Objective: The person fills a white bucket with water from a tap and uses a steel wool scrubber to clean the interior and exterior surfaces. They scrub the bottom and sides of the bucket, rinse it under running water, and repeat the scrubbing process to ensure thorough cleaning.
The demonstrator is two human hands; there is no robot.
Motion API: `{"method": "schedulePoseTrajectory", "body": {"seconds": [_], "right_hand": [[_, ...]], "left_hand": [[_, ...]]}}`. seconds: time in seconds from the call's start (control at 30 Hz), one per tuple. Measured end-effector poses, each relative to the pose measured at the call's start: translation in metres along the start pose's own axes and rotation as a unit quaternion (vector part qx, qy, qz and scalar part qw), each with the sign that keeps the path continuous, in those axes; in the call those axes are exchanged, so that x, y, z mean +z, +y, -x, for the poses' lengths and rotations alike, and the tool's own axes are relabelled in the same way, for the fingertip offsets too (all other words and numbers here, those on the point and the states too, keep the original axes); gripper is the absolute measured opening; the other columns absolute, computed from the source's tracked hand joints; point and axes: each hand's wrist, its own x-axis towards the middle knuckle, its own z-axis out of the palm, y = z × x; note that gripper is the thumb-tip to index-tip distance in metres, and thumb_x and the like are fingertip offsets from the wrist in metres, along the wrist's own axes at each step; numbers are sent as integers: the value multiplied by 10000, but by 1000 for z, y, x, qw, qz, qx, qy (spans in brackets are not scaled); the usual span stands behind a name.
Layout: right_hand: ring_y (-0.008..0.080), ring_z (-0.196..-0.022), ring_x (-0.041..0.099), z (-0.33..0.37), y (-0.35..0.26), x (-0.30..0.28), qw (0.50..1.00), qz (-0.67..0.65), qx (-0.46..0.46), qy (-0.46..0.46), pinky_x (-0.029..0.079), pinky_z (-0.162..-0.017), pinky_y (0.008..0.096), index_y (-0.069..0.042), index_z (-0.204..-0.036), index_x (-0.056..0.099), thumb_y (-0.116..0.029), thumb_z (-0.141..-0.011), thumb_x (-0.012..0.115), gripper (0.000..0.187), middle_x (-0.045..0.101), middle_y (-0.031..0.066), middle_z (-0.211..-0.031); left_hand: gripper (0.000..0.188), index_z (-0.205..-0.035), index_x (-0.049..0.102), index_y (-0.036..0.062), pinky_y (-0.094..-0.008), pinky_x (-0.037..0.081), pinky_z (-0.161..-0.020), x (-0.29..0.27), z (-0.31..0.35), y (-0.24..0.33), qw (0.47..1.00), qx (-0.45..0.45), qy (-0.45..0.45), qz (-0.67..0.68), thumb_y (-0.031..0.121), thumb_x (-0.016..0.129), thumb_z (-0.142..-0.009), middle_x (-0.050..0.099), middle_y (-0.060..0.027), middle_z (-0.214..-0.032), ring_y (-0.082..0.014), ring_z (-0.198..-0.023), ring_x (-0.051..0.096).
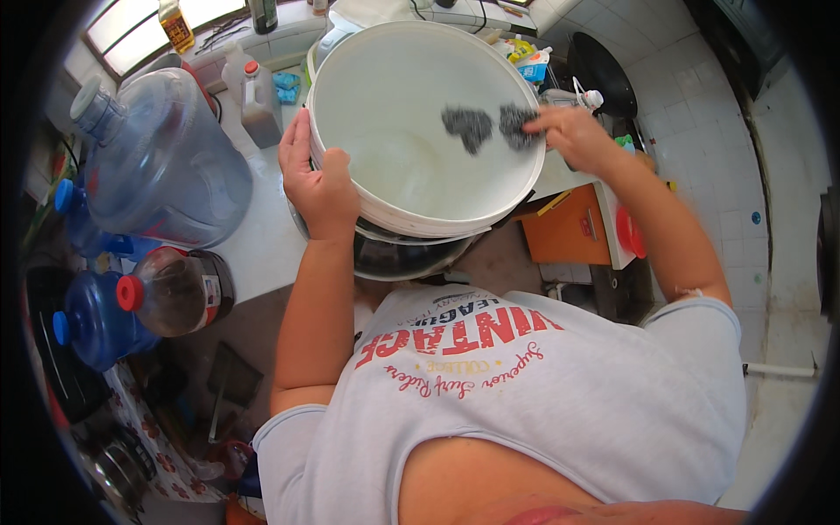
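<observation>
A large white plastic bucket (394,114) is tilted so that its round mouth faces me. My left hand (322,179) grips it at the left rim, thumb on the edge and fingers along the outer wall. Inside the right rim, my right hand (569,133) is closed on a dark grey, rough-textured scrubbing cloth (516,125), slightly blurred. A second dark grey patch (469,129) shows against the inner wall beside it; whether it is part of the same cloth I cannot tell. The bucket's inside is pale, with a cloudy patch low down.
On the left counter stand a big clear water jug (166,162), a red-capped jug (260,105) and a brown-tinted bottle (179,289). Blue bottles (101,319) stand lower left. A black wok (602,74) leans at the back right. An orange cabinet door (567,229) lies beyond the bucket's right side.
</observation>
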Motion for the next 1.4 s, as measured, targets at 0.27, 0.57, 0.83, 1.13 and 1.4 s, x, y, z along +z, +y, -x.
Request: {"method": "schedulePoseTrajectory", "body": {"seconds": [0.27, 0.57, 0.83, 1.13, 1.4], "right_hand": [[305, -982, 640, 53, -98, 1, 972, -229, 32, 51, 484, -904, 342, 1, -1093, 661, 42, -836, 493, 310, 673, 179, -1041], [94, -657, 569, 25, -97, 4, 845, -504, 134, 121, 454, -599, 239, -47, -1155, 557, -36, -928, 503, 233, 692, 104, -977], [92, -736, 580, 16, -30, 26, 786, -454, 176, 380, 482, -623, 252, -27, -1205, 519, -126, -940, 571, 288, 643, 101, -1104], [139, -872, 597, -16, -9, 67, 655, -675, 233, 247, 479, -785, 267, -58, -1247, 594, -283, -1014, 444, 357, 590, 61, -1204], [141, -1114, 558, -22, -31, 76, 553, -749, 198, 308, 424, -976, 277, -38, -1407, 484, -146, -1007, 428, 418, 582, 69, -1292]], "left_hand": [[533, -1297, 581, 9, -381, 385, -1035, -5, -1, 20, 929, 185, -11, -319, 120, 579, -775, 502, -174, -1326, -305, -1179, 510], [614, -1454, 389, 47, -336, 516, -820, 84, 18, 74, 866, -134, -479, -57, 140, 633, -898, 577, -146, -1236, -193, -1067, 586], [516, -1310, 432, 0, -282, 538, -653, 125, -16, 70, 874, -234, -396, -160, 127, 691, -882, 654, -117, -1007, -149, -795, 649], [511, -1257, 435, 20, -275, 528, -597, 189, 27, 37, 841, -344, -391, -148, 50, 712, -829, 637, -121, -991, -158, -712, 638], [352, -1157, 515, 40, -351, 503, -608, 224, 32, 33, 899, -281, -295, -164, 22, 651, -832, 639, -129, -965, -195, -742, 630]]}}
